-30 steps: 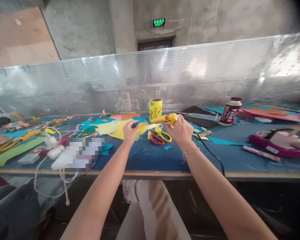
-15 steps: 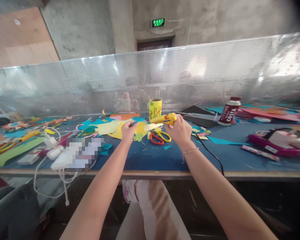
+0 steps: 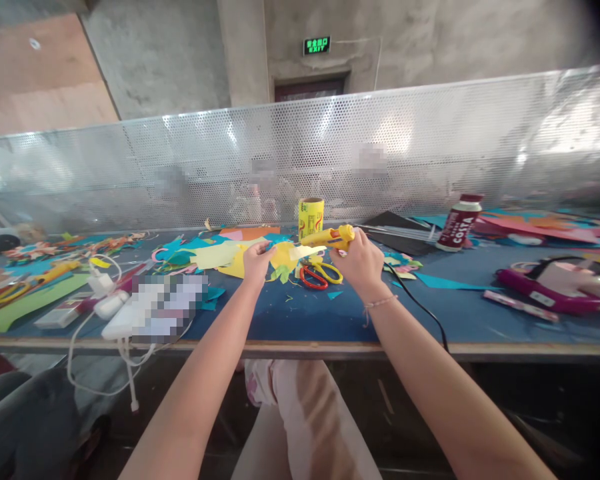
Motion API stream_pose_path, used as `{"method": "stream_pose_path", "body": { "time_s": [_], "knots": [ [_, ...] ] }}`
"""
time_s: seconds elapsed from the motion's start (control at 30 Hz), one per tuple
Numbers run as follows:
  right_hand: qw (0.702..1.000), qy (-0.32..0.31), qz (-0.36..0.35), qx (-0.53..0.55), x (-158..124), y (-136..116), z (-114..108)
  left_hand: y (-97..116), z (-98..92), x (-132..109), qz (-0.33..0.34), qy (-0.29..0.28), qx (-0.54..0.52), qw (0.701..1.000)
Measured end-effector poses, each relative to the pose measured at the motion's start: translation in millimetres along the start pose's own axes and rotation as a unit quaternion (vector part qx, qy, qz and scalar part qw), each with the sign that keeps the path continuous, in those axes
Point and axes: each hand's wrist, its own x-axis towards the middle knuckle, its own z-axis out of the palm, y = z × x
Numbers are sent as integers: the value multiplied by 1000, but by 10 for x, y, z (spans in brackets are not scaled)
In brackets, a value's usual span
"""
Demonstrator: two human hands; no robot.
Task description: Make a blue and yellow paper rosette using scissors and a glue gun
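My right hand (image 3: 361, 261) is closed round a yellow glue gun (image 3: 329, 237), its nozzle pointing left and its black cord (image 3: 415, 300) trailing over the table's front edge. My left hand (image 3: 258, 261) pinches a small yellow paper piece (image 3: 283, 255) with a green leaf-shaped bit (image 3: 281, 273) hanging below it, held just left of the gun's tip. Red and yellow scissors (image 3: 321, 273) lie on the blue table (image 3: 330, 320) beneath both hands.
Coloured paper scraps (image 3: 215, 255) litter the table. A yellow tape roll (image 3: 311, 215) stands behind the hands, a Costa bottle (image 3: 461, 223) to the right, a pink device (image 3: 550, 283) far right. White chargers and cables (image 3: 111, 303) lie left. A perforated metal screen (image 3: 300, 160) backs the table.
My left hand has lifted and turned the yellow paper piece slightly, so the green bit now shows below it. My right hand and the glue gun have hardly moved.
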Motion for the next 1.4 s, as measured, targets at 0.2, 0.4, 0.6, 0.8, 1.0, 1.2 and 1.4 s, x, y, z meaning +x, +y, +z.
{"method": "stream_pose_path", "body": {
  "time_s": [0.2,0.4,0.6,0.8,1.0,1.2,1.4],
  "knots": [
    [1000,-10,4,1,4,-15,-22,-30,-19,27,-7,22,8,1000],
    [1000,-15,13,0,6,-18,-29,-21,-19,36,-30,24,-5,999],
    [1000,-14,11,9,14,-35,-48,-28,-10,25,-3,-14,-40,999],
    [1000,-24,11,8,15,-60,-63,-61,-11,37,13,-17,58,998],
    [1000,-19,16,7,18,-43,-43,-14,32,-15,143,-57,188,970],
    [999,-22,35,14,18,-31,-36,34,-9,-27,220,-72,296,927],
    [998,-28,43,24,18,-27,-21,77,-29,-68,215,-72,334,915]
  ]
}}
